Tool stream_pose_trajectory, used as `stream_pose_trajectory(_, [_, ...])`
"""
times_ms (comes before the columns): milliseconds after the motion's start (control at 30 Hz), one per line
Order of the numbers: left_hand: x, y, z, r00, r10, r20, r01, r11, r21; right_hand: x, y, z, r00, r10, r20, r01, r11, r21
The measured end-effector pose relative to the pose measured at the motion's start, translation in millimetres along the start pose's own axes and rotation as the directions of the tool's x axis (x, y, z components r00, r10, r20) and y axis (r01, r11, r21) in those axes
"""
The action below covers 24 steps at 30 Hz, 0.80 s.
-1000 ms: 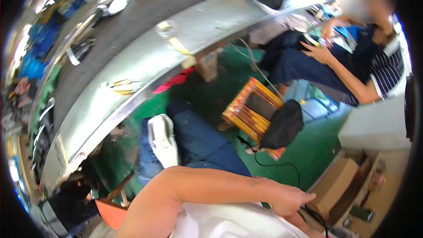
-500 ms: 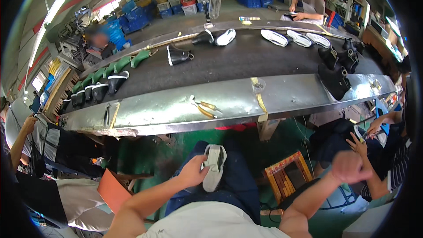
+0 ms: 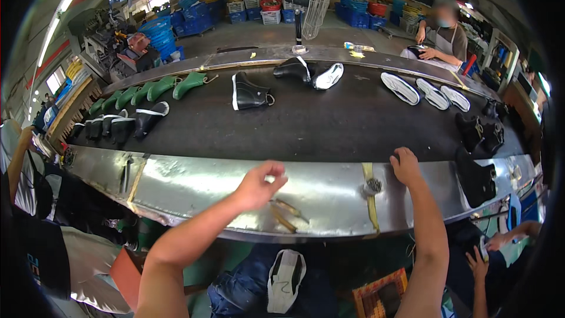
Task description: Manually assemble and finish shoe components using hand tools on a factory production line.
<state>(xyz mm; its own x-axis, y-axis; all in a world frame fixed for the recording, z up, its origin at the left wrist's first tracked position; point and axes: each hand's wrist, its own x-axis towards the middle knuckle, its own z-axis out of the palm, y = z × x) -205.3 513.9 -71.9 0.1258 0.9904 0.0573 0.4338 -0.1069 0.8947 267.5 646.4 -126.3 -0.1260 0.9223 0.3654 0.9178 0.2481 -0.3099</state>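
My left hand [image 3: 262,185] is raised over the metal edge of the bench, thumb and fingers apart and holding nothing. Below it lie hand tools with yellowish handles [image 3: 288,215]. My right hand [image 3: 406,166] reaches over the same metal ledge to the rim of the dark belt, fingers spread and nothing in them. A small round pot [image 3: 372,186] stands on a tape strip beside it. Across my lap rests a shoe or boot [image 3: 286,281], its white sole turned up; neither hand touches it.
On the dark belt [image 3: 294,129] stand black boots [image 3: 252,92], green boots [image 3: 189,84] and upturned white soles [image 3: 400,88]. A tall black boot [image 3: 475,179] is on the ledge at right. Co-workers sit at both sides; another person [image 3: 444,35] works across the belt.
My left hand has let go of the shoe in my lap and risen to the ledge. My right hand has moved forward from the right side to the belt's rim. The view has shifted.
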Motion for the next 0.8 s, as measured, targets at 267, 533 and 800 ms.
stream_pose_trajectory(267, [302,-28,36,0.972,-0.102,-0.213,0.168,0.932,0.32,16,8,23,0.986,0.147,0.081,-0.149,0.989,0.018])
stream_pose_trajectory(533, [489,-45,74,0.928,-0.153,-0.341,0.319,0.798,0.511,23,5,21,0.998,0.06,0.023,-0.061,0.997,0.044])
stream_pose_trajectory(800, [530,-44,55,0.918,-0.254,-0.306,0.392,0.703,0.593,35,-3,20,0.999,0.029,0.025,-0.031,0.997,0.065])
